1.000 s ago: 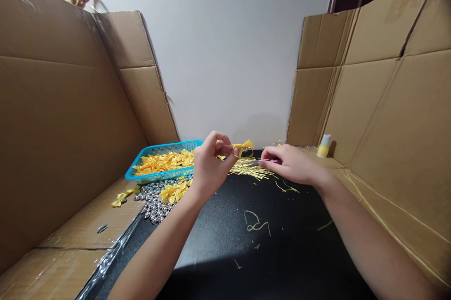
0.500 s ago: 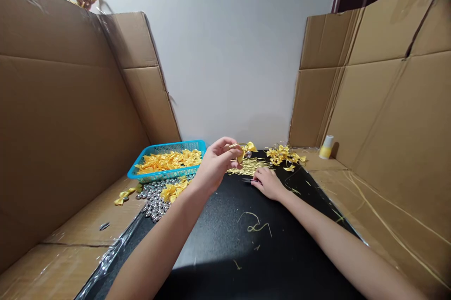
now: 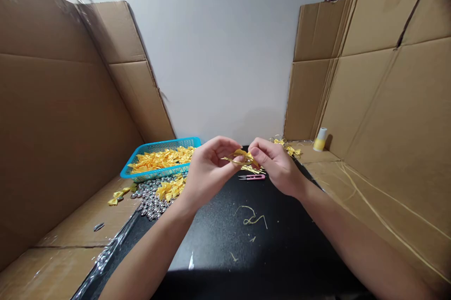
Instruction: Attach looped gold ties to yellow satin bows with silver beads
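We hold one yellow ribbon bow (image 3: 242, 152) above the far middle of the tabletop (image 3: 214, 239), left hand (image 3: 213, 168) pinched on it and right hand (image 3: 276, 166) clamped on its right end. Its gold cord (image 3: 230, 160) appears unfinished. Corded bows (image 3: 293, 151) at far right look done; plain bows (image 3: 162, 159) in the blue basket (image 3: 146, 176) at far left remain. Unlike the earlier frame, the right hand is off the pink thread snips (image 3: 254, 177), which lie on the tabletop.
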A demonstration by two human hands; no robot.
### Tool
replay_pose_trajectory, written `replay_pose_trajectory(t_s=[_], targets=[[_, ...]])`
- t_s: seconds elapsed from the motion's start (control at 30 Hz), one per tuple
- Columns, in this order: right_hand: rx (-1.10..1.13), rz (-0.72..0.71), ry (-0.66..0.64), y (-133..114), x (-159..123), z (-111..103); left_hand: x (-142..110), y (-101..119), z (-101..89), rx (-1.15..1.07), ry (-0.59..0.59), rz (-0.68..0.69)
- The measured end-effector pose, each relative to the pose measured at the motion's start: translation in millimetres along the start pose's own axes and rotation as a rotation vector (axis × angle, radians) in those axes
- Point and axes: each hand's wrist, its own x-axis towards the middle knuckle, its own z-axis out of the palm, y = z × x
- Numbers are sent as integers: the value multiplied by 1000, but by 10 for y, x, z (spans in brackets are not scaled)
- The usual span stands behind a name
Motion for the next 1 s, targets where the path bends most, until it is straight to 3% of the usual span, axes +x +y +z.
replay_pose_trajectory(t_s=[0.13,0.3,0.4,0.5,0.6,0.67,0.77,0.9,1.0], targets=[[-44,-22,-60,48,9,-6,12,45,-38,-39,-7,-31],[43,-57,-14,48,2,-26,101,77,-253,-152,-228,-235],[119,-36,-67,44,-13,-14,119,102,-331,-88,-325,-283],[273,4,-131,44,-17,11,84,125,-275,17,-455,-249],[480,48,-184,55,-9,48,43,86,-156,-103,-533,-223],[612,77,-178,73,-4,79,30,24,-79,-257,-498,-220],[723,142,-70,86,-3,133,22,-62,19,-409,-380,-231],[739,196,106,20,-13,205,4,-102,110,-396,-271,-226],[703,205,156,-34,-25,245,-13,-120,141,-371,-235,-206]])
